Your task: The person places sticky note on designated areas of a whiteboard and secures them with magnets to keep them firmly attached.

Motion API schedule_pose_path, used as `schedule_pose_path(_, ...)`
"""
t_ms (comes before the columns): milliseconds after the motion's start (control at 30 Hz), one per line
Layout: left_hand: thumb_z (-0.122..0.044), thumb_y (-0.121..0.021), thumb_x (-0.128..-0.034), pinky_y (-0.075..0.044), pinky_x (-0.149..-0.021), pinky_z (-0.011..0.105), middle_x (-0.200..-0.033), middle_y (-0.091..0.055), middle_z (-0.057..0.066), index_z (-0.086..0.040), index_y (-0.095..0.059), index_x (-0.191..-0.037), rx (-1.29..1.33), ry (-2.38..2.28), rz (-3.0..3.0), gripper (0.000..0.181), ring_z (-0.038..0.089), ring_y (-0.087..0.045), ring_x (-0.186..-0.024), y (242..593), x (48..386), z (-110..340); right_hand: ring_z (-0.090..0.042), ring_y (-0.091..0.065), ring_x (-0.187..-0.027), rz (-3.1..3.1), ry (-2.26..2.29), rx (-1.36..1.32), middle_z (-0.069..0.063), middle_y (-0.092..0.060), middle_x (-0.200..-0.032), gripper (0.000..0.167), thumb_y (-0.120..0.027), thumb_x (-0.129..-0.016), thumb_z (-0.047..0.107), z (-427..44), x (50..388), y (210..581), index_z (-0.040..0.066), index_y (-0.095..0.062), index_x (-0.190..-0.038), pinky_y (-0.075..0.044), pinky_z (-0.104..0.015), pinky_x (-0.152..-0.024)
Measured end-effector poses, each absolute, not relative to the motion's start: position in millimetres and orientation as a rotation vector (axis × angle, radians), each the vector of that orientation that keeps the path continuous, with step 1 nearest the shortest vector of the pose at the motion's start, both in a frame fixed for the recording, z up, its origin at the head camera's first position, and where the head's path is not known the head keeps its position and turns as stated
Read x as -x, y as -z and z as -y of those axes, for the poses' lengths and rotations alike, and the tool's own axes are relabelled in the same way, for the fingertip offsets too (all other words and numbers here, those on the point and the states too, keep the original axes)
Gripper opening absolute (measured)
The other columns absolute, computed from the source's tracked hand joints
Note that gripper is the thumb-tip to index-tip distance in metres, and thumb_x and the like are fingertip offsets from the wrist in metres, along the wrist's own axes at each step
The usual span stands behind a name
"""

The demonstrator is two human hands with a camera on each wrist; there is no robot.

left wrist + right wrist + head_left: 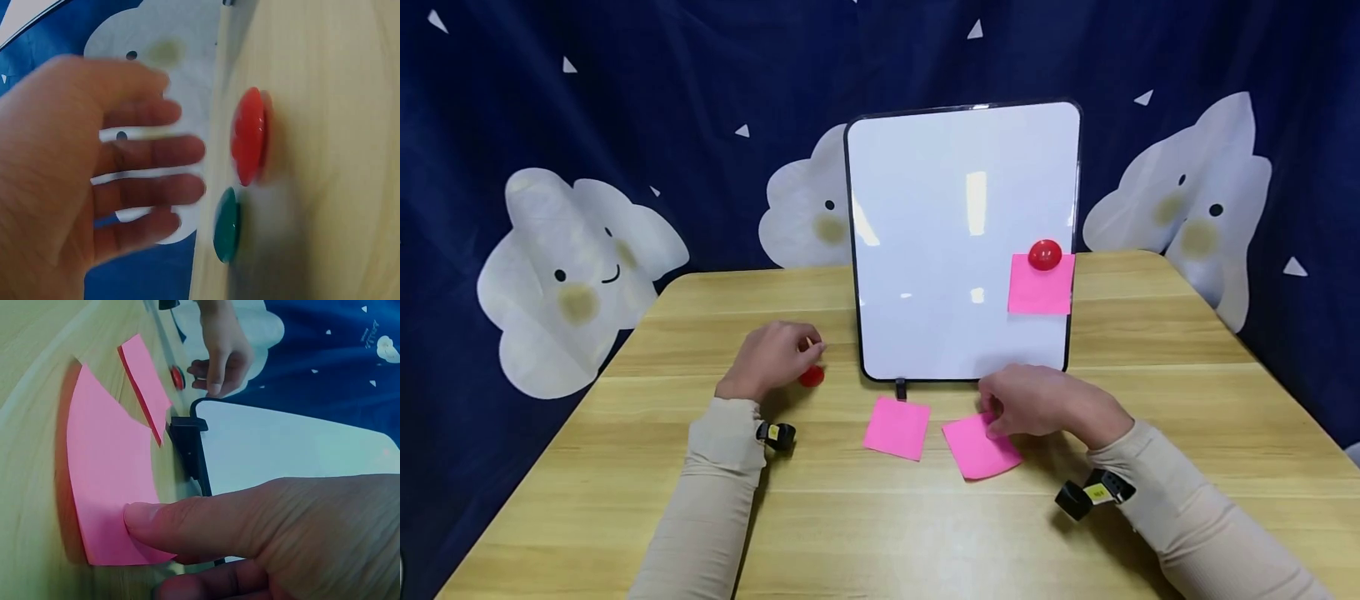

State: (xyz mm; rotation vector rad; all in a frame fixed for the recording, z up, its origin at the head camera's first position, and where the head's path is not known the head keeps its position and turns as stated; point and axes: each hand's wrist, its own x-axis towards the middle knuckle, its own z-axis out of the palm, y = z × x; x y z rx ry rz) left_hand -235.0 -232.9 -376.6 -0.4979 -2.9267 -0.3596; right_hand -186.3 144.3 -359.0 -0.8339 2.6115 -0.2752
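Note:
My left hand [772, 358] hovers just above a round red magnet [249, 136] on the table, fingers loosely spread and apart from it. Beside that magnet, the left wrist view shows a green magnet [226, 225], which my hand hides in the head view. Between thumb and fingers, my right hand [1037, 402] pinches a pink sticky note [109, 481] by its far corner; its edges stand slightly off the tabletop. To the left lies a second pink sticky note [897, 428], flat and untouched.
Behind the notes stands an upright whiteboard [925, 250] with a black frame and a small black foot [901, 389]. A third sticky note [1037, 293] is on its lower right under another red magnet [1045, 255]. A dark blue curtain [715, 67] hangs behind the wooden table [880, 533].

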Motion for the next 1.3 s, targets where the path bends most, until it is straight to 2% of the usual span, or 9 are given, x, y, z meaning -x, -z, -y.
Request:
schedule_pose_path(200, -0.032, -0.065, -0.096, -0.048, -0.065, 0.036, -0.08, -0.067, -0.002, -0.016, -0.076, -0.1, 0.391, 0.391, 3.015, 0.02, 0.017, -0.058, -0.073, 374.7, 234.5, 235.1, -0.015, -0.05, -0.068, -2.626, 0.286, 0.866, 0.005, -0.054, -0.071, 0.023, -0.082, -0.085, 0.022, -144.5, 186.7, 360.3, 0.021, -0.059, -0.08, -0.042, -0.03, -0.06)
schedule_pose_path(500, -0.031, -0.067, -0.0959, -0.049, -0.073, 0.04, -0.086, -0.067, 0.0, -0.016, -0.074, -0.096, 0.384, 0.468, 3.097, 0.016, 0.02, -0.06, -0.08, 370.8, 231.5, 235.7, -0.014, -0.048, -0.068, -2.635, 0.301, 0.939, 0.006, -0.052, -0.069, 0.024, -0.08, -0.086, 0.02, -143.4, 189.1, 361.6, 0.02, -0.058, -0.077, -0.041, -0.029, -0.061)
schedule_pose_path(767, -0.029, -0.069, -0.094, -0.046, -0.065, 0.035, -0.081, -0.065, -0.001, -0.017, -0.073, -0.093, 0.372, 0.483, 3.149, 0.013, 0.018, -0.057, -0.072, 373.2, 230.8, 235.2, -0.014, -0.048, -0.068, -2.671, 0.336, 0.952, 0.006, -0.051, -0.069, 0.023, -0.078, -0.087, 0.014, -142.4, 187.4, 362.4, 0.02, -0.057, -0.078, -0.042, -0.028, -0.06)
schedule_pose_path(1000, -0.04, -0.072, -0.0914, -0.044, -0.062, 0.034, -0.077, -0.065, -0.005, -0.019, -0.073, -0.089, 0.361, 0.555, 3.223, 0.021, 0.017, -0.055, -0.067, 373.9, 229.5, 238.4, -0.015, -0.049, -0.07, -2.71, 0.392, 0.973, 0.005, -0.051, -0.072, 0.019, -0.075, -0.089, 0.01, -142.4, 190.1, 364.1, 0.019, -0.06, -0.08, -0.044, -0.029, -0.061)
schedule_pose_path(1300, -0.039, -0.08, -0.085, -0.047, -0.069, 0.034, -0.09, -0.067, -0.001, -0.018, -0.073, -0.097, 0.393, 0.625, 3.292, 0.025, 0.019, -0.056, -0.077, 373.9, 229.7, 240.3, -0.014, -0.05, -0.073, -2.696, 0.537, 1.003, 0.005, -0.051, -0.074, 0.021, -0.074, -0.089, 0.008, -144.6, 192.8, 365.3, 0.019, -0.058, -0.081, -0.045, -0.029, -0.063)
